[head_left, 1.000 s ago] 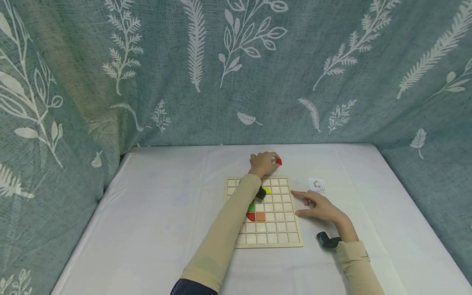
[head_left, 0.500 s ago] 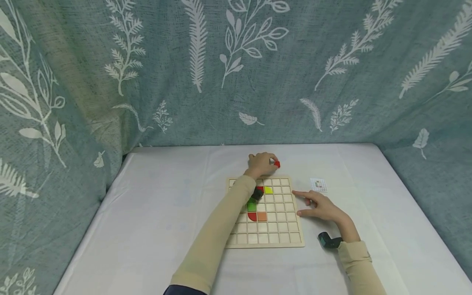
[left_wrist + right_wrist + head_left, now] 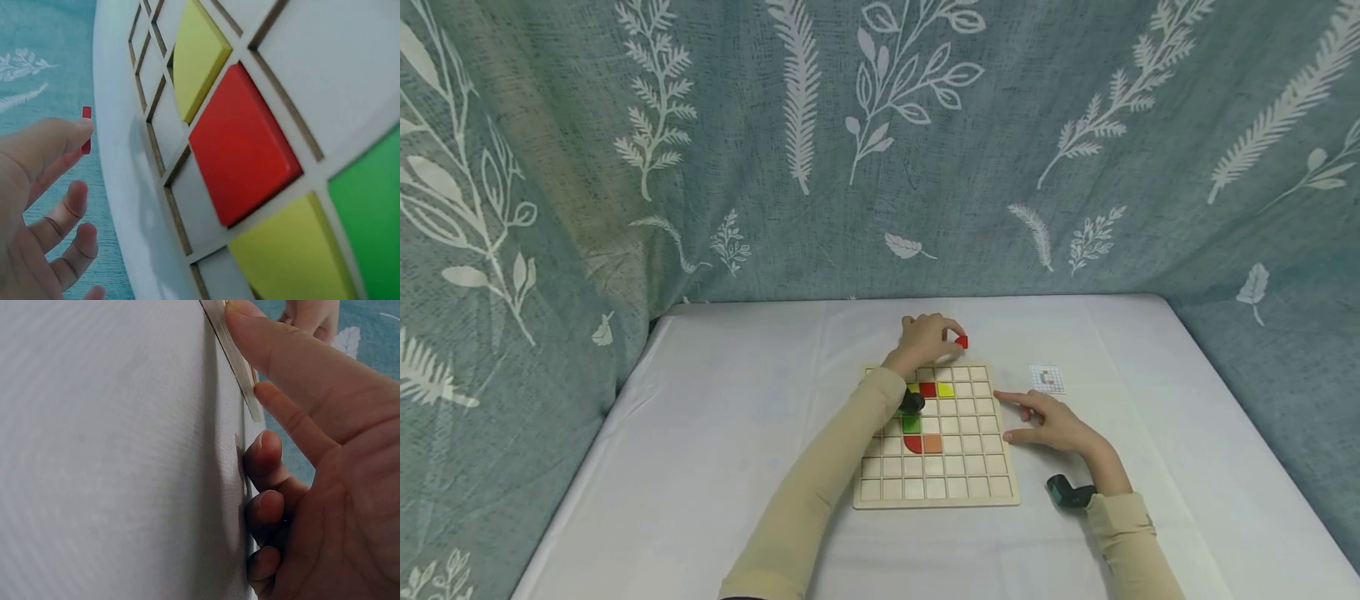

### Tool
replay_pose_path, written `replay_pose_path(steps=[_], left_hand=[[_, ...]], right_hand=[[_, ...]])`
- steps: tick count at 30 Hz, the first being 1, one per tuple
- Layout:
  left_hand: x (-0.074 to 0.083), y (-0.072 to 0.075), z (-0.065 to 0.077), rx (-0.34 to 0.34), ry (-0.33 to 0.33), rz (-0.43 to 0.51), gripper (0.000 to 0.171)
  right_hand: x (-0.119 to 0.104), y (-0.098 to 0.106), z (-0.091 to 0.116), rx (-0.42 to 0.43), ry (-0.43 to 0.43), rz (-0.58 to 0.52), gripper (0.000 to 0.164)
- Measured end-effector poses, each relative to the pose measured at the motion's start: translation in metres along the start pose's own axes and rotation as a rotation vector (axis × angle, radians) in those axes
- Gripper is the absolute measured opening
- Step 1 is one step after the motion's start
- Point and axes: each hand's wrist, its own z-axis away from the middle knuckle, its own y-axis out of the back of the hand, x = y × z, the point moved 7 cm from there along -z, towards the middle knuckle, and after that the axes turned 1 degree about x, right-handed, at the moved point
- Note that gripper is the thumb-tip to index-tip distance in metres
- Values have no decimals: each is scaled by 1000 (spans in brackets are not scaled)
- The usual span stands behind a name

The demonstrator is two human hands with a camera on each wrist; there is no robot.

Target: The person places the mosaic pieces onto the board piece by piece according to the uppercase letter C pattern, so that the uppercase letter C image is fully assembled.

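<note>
My left hand (image 3: pixel 923 340) pinches a small red tile (image 3: pixel 962 342) between thumb and forefinger, just past the far edge of a wooden grid board (image 3: pixel 936 503). In the left wrist view the red tile (image 3: pixel 86 149) appears edge-on, the other fingers loosely bent. Set in the board's cells are a red square tile (image 3: pixel 240 147), yellow tiles (image 3: pixel 199 62) with a curved side, a green tile (image 3: pixel 912 424), a red rounded tile (image 3: pixel 912 445) and an orange tile (image 3: pixel 932 443). My right hand (image 3: pixel 1051 421) touches the board's right edge with thumb and forefinger extended. My left forearm hides part of the board.
A small card printed with a coloured grid (image 3: pixel 1047 378) lies on the white table (image 3: pixel 700 433) right of the board. Dark wrist cameras (image 3: pixel 1066 492) protrude by both hands. A leaf-patterned green curtain (image 3: pixel 820 233) hangs behind the table.
My left hand, with the red tile, has drawn slightly back toward the board and left, uncovering the red square tile in the grid. The right hand holds its place at the edge.
</note>
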Motion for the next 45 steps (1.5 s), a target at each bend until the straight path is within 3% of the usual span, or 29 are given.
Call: replay_pose_path(steps=[14, 25, 31, 45], left_hand=[[12, 6, 22, -9, -116, -16, 29], [16, 2, 37, 10, -199, -41, 27], [21, 3, 49, 31, -222, -44, 28], [21, -5, 74, 9, -263, -48, 27]], right_hand=[[1, -1, 0, 3, 3, 4, 67], [1, 0, 2, 2, 13, 8, 67], [1, 1, 2, 7, 20, 11, 67], [0, 0, 1, 15, 33, 18, 66]])
